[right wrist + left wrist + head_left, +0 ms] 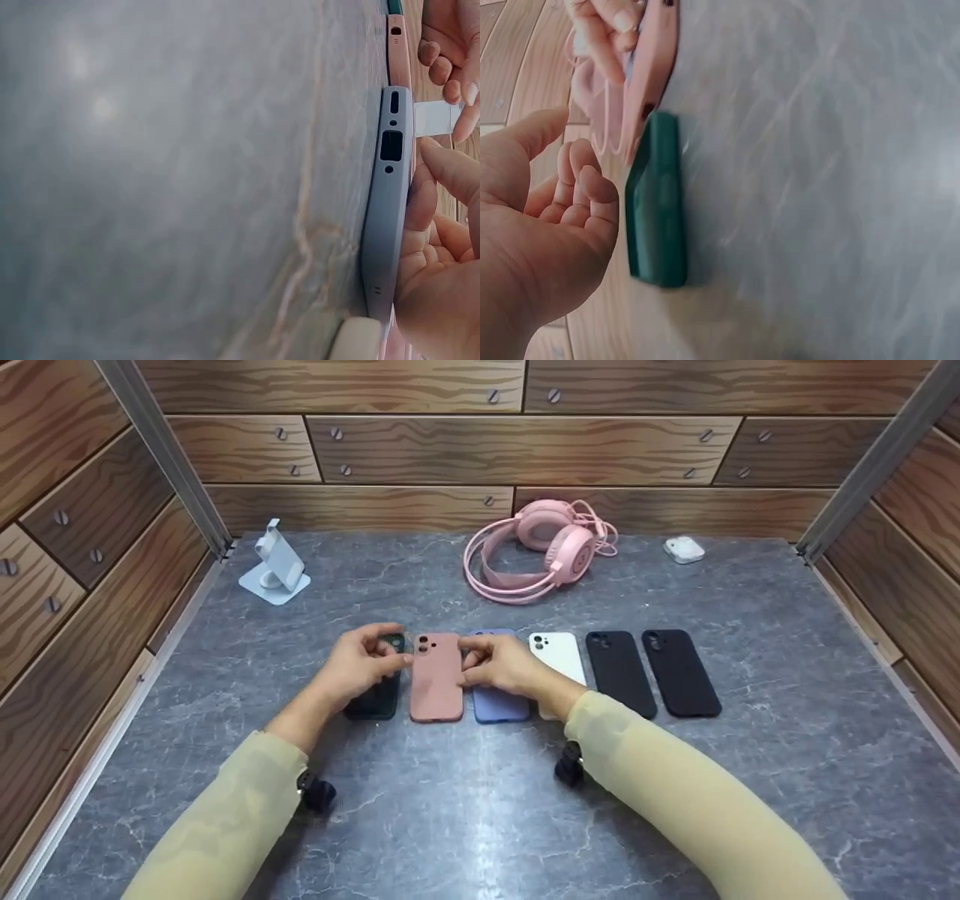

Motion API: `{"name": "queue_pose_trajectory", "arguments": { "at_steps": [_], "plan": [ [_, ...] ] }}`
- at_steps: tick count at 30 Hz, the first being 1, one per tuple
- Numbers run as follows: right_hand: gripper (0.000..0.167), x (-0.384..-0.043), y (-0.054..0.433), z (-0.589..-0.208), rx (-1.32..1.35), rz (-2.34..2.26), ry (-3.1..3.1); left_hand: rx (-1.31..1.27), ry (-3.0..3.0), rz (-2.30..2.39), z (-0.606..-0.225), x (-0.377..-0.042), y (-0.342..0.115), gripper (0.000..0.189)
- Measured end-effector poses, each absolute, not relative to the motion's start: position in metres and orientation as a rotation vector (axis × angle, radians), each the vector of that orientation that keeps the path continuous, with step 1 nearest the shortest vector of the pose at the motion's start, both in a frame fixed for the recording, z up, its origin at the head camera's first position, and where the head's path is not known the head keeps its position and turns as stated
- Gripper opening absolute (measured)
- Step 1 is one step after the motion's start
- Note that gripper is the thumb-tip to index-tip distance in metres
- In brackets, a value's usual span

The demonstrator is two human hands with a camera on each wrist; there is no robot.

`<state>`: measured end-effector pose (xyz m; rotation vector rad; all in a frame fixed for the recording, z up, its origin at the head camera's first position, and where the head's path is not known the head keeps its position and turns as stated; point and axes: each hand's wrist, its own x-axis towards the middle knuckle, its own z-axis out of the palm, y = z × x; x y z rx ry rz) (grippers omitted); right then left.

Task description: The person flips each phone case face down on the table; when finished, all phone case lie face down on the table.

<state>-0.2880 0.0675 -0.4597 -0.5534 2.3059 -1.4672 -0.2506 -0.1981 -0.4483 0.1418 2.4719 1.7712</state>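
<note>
A row of phone cases lies back side up on the table. My left hand (358, 664) is over the dark green case (385, 697), its thumb at the left edge of the pink case (437, 682). In the left wrist view, its other fingers curl loosely around nothing. My right hand (504, 664) is over the purple case (501, 709), with thumb and index fingertips spaced along the pink case's right edge. Beyond it lies the white case (559, 652), partly hidden by my right wrist. Two black cases, the nearer (621, 675) and the farther (681, 675), end the row.
Pink headphones (551, 551) with a coiled cable lie behind the row. A white folding stand (277, 566) is at the back left, and a small white case-like object (683, 550) at the back right. Wood-patterned walls (525, 450) enclose the grey marbled table (465, 795).
</note>
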Motion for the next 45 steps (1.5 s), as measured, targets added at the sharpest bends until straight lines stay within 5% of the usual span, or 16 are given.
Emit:
{"name": "queue_pose_trajectory", "arguments": {
  "at_steps": [16, 45],
  "plan": [
    [0.057, -0.280, 0.053, -0.441, -0.540, -1.590, 2.281, 0.021, 2.620, 1.668, -0.446, -0.245, -0.247, 0.063],
    [0.061, -0.280, -0.017, -0.448, -0.406, -1.634, 2.105, -0.089, 2.638, 1.561, -0.473, -0.251, -0.261, 0.065]
  ]
}}
